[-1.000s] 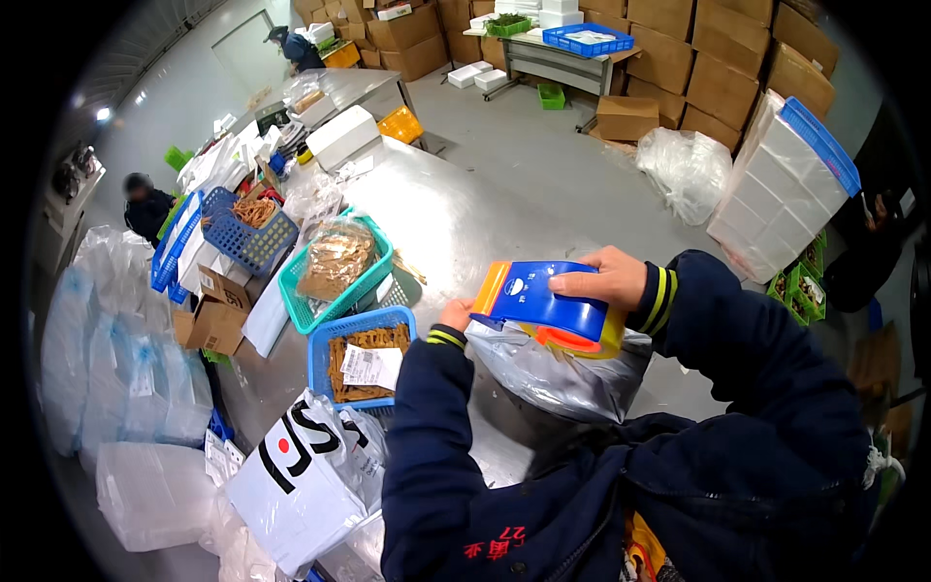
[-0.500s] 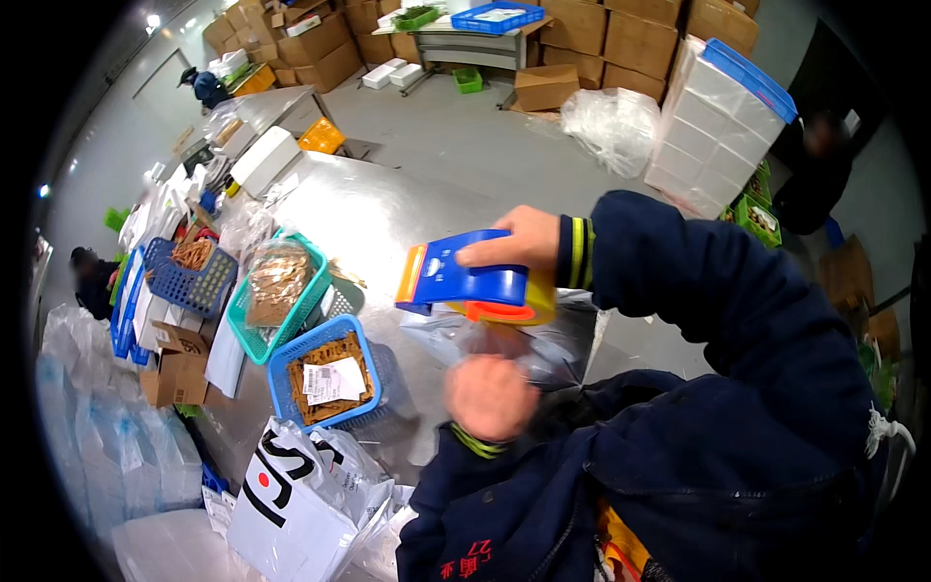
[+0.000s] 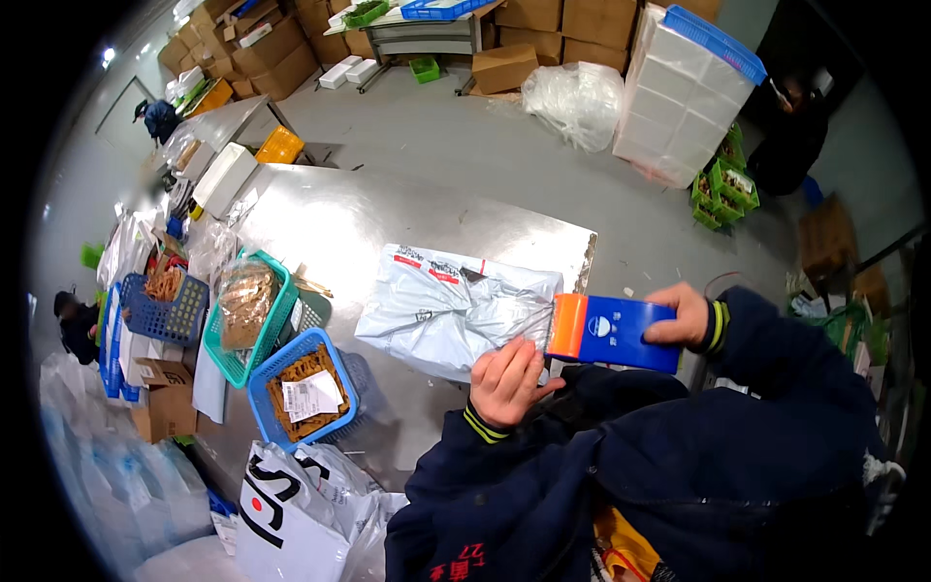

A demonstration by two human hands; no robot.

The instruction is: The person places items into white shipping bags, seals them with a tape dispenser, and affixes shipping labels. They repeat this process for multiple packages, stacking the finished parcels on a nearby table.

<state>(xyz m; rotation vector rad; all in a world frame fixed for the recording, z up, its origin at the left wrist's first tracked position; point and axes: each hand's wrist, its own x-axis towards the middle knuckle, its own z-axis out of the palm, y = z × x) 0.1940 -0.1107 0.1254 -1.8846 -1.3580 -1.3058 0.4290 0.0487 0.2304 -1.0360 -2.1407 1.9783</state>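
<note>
A white plastic mailing bag [image 3: 436, 310] lies on the metal table, its surface wrinkled. My right hand [image 3: 679, 315] is closed round a blue tape dispenser [image 3: 621, 335], whose orange front end meets the bag's right end. On the bag's near right corner rests my left hand [image 3: 509, 383], its fingers stretched out and the thumb apart, right beside the dispenser's orange end. Whether any tape is stuck to the bag cannot be made out.
Left of the bag on the metal table [image 3: 330, 209] stand a blue basket [image 3: 254, 393] of brown dried strips with a paper slip on top and a teal basket [image 3: 286, 315] with a clear-wrapped pack. White printed bags [image 3: 291, 543] lie at the near left. Co-workers are farther off.
My right hand has brought the tape dispenser down and to the right, onto the bag's end. My left hand has moved up onto the bag, which now shows more fully.
</note>
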